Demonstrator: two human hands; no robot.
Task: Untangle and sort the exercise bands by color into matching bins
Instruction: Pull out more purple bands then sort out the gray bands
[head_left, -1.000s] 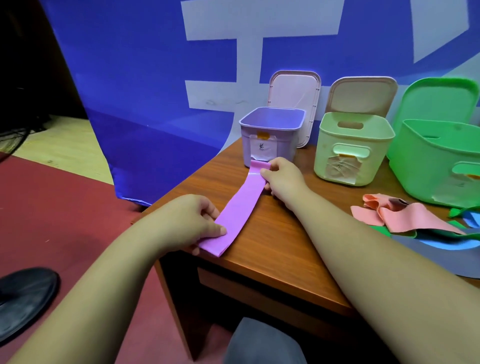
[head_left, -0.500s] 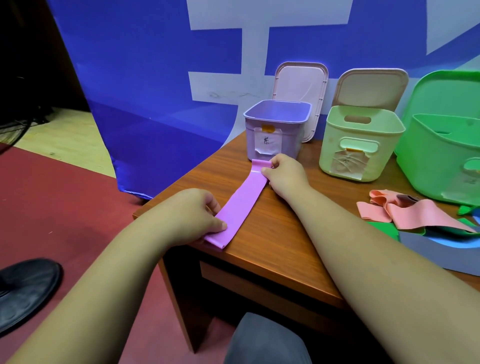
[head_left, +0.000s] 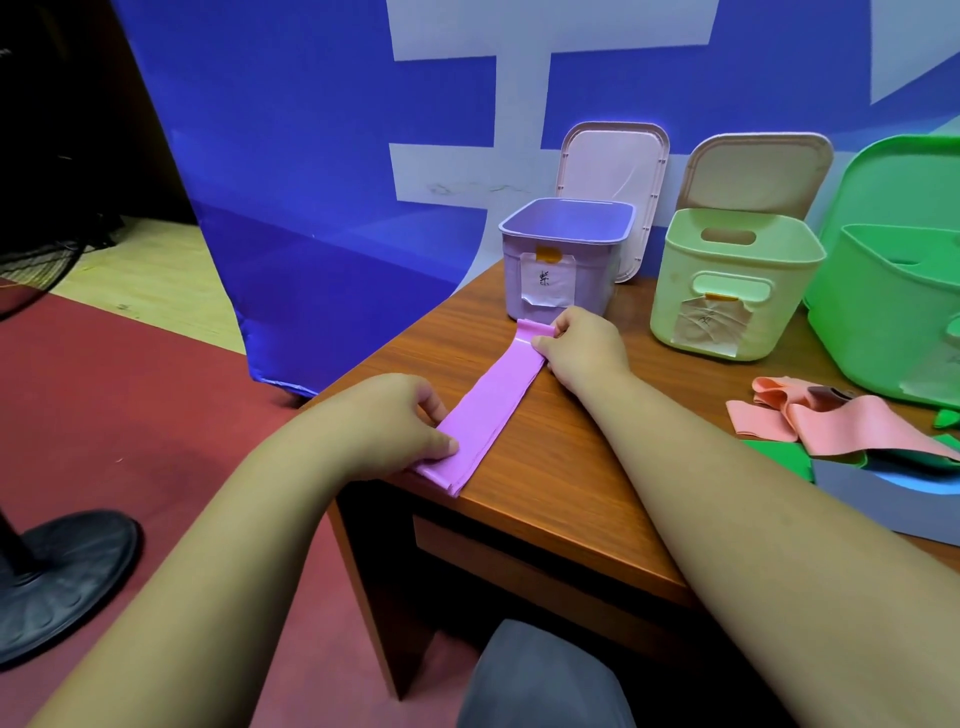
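A purple exercise band (head_left: 491, 402) lies flat and stretched out on the wooden table (head_left: 566, 467), running from the table's near left corner toward the purple bin (head_left: 563, 260). My left hand (head_left: 400, 426) pinches its near end at the table edge. My right hand (head_left: 582, 348) pinches the far end, just in front of the purple bin. The bin stands open, its lid propped behind. A pale green bin (head_left: 727, 291) and a bright green bin (head_left: 893, 306) stand open to the right. Pink bands (head_left: 831, 415) lie tangled with green and blue bands (head_left: 909, 467) at the right.
A blue and white banner (head_left: 311, 182) hangs behind the table. A black fan base (head_left: 57, 577) stands on the red floor at the left. A grey seat or knee (head_left: 540, 675) shows at the bottom edge.
Both hands keep holding the purple band's ends. The band's far end now curls up slightly under my right fingers. The view has shifted a little.
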